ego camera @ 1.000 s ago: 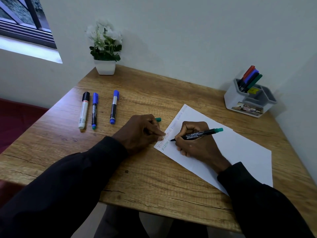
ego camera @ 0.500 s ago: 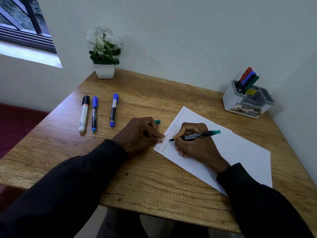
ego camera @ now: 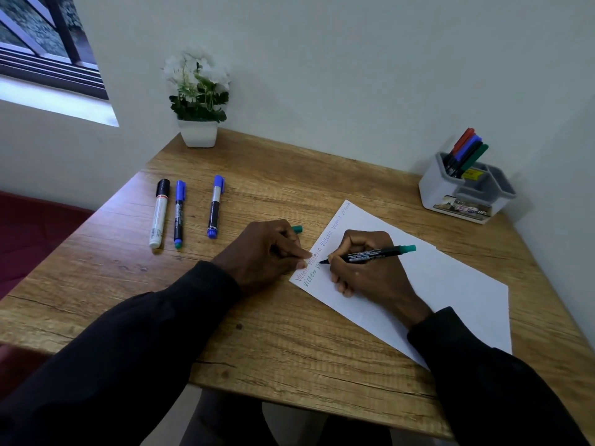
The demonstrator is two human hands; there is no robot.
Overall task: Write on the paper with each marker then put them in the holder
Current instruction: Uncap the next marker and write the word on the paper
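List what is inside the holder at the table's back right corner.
The holder holds markers leaning in its rear compartment, red, blue and green ends showing, and a yellow item beside them. Its walls hide the markers' lower ends and the other compartments' floors.

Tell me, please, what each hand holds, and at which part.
The right hand grips the green marker low on its barrel, near the tip. The left hand holds a green cap; only one end shows, so where is unclear.

Your wooden surface had the paper, three loose markers, a flower pot and the holder sitting on it.
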